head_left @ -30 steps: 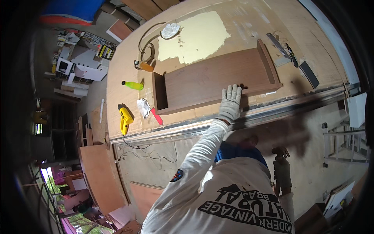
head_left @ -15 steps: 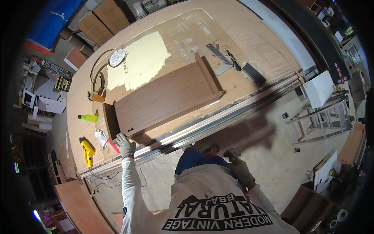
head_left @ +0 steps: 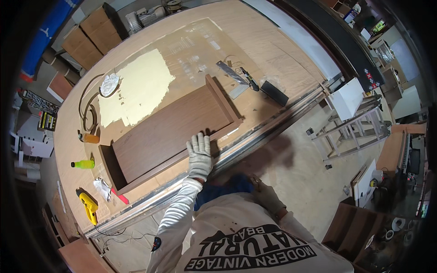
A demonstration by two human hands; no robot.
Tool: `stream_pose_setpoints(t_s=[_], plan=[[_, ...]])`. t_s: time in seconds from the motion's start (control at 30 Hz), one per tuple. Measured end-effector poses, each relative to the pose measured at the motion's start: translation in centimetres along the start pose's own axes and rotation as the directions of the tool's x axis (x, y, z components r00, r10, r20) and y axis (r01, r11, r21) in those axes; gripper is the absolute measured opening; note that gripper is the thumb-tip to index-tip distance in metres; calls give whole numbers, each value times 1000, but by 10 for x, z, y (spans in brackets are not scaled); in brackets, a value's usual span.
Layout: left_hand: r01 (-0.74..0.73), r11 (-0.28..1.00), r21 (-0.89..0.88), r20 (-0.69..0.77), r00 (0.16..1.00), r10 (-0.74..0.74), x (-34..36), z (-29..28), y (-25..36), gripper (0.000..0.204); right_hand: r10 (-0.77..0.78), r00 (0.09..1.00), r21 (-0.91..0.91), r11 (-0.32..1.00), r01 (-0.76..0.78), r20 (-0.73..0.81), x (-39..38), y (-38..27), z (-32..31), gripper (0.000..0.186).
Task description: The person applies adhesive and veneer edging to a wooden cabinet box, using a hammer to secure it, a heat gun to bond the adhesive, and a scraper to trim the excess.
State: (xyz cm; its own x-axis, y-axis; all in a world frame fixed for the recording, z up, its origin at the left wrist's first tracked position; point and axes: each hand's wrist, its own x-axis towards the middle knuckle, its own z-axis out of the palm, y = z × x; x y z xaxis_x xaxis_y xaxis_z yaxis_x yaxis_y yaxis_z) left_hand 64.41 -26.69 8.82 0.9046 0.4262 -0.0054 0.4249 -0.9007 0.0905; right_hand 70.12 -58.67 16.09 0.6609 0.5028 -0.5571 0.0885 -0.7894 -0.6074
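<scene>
A brown wood-grain tray-like unit with raised edge boards lies on the large work table. My left hand, in a pale knit glove, is open, its fingers stretched over the near edge board of that unit. Down by my waist, my gloved right hand is partly in shadow. Its fingers look curled, and what they hold, if anything, cannot be made out. A red strip and a crumpled white wrapper lie just off the unit's near left corner.
Left on the table are a yellow heat gun, a green bottle, an amber bottle and dark curved strips. A cutter and black block lie right. A metal step ladder stands beyond the table's right end.
My left hand has moved right along the near edge, from the unit's left corner toward its middle-right. My right hand has stayed near my waist. The whole view has shifted slightly.
</scene>
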Motion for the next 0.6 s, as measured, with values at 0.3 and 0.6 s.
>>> stream_pose_setpoints(t_s=[0.3,0.6], plan=[[79,983,-165,2,997,-80,94,-15,73,76,-65,998,-62,996,63,-23,58,-20,-66,42],[240,963,-120,-288,920,-265,123,19,114,52,-343,930,24,937,349,-135,220,51,-204,28]])
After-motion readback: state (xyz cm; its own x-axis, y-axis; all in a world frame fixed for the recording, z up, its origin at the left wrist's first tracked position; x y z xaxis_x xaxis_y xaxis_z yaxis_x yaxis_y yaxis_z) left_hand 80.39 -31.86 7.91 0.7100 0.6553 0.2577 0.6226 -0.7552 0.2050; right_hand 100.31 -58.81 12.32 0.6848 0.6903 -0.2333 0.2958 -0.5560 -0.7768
